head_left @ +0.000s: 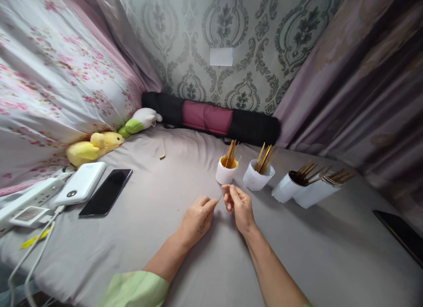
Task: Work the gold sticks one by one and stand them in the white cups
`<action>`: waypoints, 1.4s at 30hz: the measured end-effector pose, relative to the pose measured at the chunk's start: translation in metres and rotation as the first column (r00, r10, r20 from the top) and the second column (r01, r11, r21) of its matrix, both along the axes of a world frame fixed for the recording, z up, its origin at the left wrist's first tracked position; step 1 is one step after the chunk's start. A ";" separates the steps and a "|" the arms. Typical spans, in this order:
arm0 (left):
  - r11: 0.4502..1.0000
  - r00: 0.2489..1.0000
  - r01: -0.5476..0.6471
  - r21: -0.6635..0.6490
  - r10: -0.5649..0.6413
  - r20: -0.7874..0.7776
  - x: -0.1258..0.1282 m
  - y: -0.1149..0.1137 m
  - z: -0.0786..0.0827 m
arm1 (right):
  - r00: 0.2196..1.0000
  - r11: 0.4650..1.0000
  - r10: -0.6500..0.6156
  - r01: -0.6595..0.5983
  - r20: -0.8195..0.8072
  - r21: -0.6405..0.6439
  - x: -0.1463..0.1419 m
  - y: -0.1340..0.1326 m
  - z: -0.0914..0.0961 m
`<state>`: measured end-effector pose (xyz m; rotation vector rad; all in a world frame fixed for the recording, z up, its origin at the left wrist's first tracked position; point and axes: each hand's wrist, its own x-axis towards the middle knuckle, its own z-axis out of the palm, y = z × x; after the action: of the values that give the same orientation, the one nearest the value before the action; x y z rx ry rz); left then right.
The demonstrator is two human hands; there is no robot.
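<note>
My left hand point(200, 219) is closed, its thumb and fingers pinching one end of a thin stick point(221, 195). The other end is pinched by my right hand point(240, 207), so the stick spans the short gap between both hands. Just beyond them stands a white cup with a yellow inside point(225, 174), holding thin brown sticks point(231, 152). To its right is a second white cup point(258, 181) with similar sticks point(263, 159). Farther right, a white cup with a dark inside point(284, 188) and another white container point(313, 196) look tilted and also hold sticks.
A small golden piece with a thin stem point(162, 157) lies on the grey sheet point(142, 236). At left are a phone point(106, 192), a white power bank point(81, 182), a power strip point(31, 201) and plush toys point(95, 148). A black-and-maroon roll point(208, 117) lines the wall.
</note>
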<state>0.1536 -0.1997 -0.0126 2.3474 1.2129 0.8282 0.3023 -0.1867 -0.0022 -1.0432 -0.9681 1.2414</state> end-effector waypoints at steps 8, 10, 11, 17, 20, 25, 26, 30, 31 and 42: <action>1.000 1.000 -0.002 0.004 0.002 -0.015 0.000 0.001 -0.001 | 1.000 1.000 -0.009 0.009 0.004 -0.025 0.000 0.001 -0.001; 1.000 1.000 0.000 0.004 0.000 -0.002 0.000 0.001 -0.002 | 1.000 0.999 -0.013 0.013 -0.004 -0.030 0.000 0.001 -0.001; 1.000 1.000 -0.001 0.003 0.001 0.008 0.000 0.001 -0.002 | 1.000 0.999 -0.014 0.013 -0.009 -0.031 0.000 0.001 -0.001; 1.000 0.996 -0.018 -0.012 0.019 0.092 0.001 0.001 -0.005 | 1.000 0.999 -0.021 0.022 0.010 -0.043 0.000 0.002 -0.001; 0.999 0.994 -0.017 -0.028 0.020 0.108 0.001 0.001 -0.004 | 0.999 0.998 -0.041 0.042 0.028 -0.053 -0.001 0.002 0.000; 0.999 0.992 -0.021 -0.047 0.027 0.127 0.002 0.001 -0.003 | 0.997 0.995 -0.063 0.067 0.051 -0.070 -0.001 0.003 0.000; 0.998 0.990 -0.023 -0.050 0.029 0.135 0.003 0.000 -0.003 | 0.996 0.995 -0.065 0.069 0.055 -0.070 -0.001 0.003 0.000; 0.998 0.986 -0.015 -0.065 0.025 0.164 0.003 -0.001 -0.001 | 0.994 0.995 -0.073 0.078 0.076 -0.059 -0.001 0.003 0.000; 0.997 0.986 -0.010 -0.070 0.022 0.166 0.003 -0.001 0.000 | 0.994 0.995 -0.073 0.078 0.079 -0.055 -0.001 0.002 0.000; 0.991 0.982 -0.029 -0.134 0.053 0.179 0.003 0.000 0.001 | 0.998 0.999 -0.033 0.035 0.056 -0.034 0.001 0.002 -0.002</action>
<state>0.1566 -0.1993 -0.0119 2.0990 1.2041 0.9257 0.3034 -0.1844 -0.0040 -1.1224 -0.9706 1.2103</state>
